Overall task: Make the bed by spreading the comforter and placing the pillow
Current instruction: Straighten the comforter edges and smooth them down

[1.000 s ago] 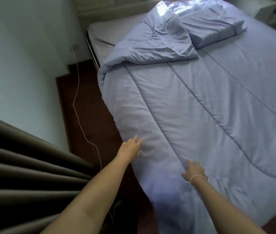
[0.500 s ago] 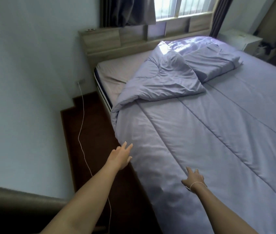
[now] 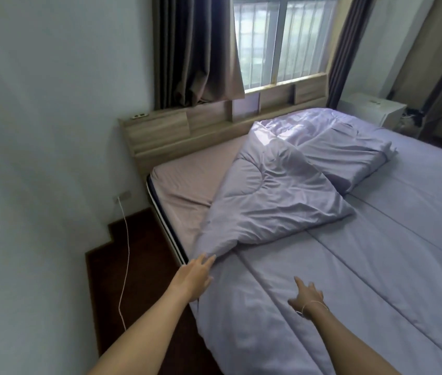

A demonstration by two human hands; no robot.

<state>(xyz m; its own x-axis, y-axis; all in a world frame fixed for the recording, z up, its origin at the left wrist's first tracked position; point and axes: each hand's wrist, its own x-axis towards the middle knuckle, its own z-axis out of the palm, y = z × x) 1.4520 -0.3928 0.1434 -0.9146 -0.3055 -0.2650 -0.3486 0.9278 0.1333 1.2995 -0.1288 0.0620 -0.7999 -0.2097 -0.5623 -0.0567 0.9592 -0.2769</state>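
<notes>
Comforter (image 3: 322, 280) covers the bed, corner folded back at frame centre; pillow (image 3: 349, 152) upper right. Left hand (image 3: 194, 277) & right hand (image 3: 307, 297) flat, fingers straight. Step: spreading; next, prob. unfold corner toward headboard (image 3: 160, 131).

Pillow (image 3: 346, 155) on comforter (image 3: 363, 266), just before headboard (image 3: 160, 131).

- The comforter (image 3: 336, 280) is pale lavender, quilted in long stitched lines, and lies flat over most of the bed.
- Its corner nearest the headboard on the left is folded back on itself in a rumpled triangle, baring the sheet below.
- The pillow (image 3: 349, 155), in matching lavender, lies on top of the comforter at the head, partly under that fold.
</notes>
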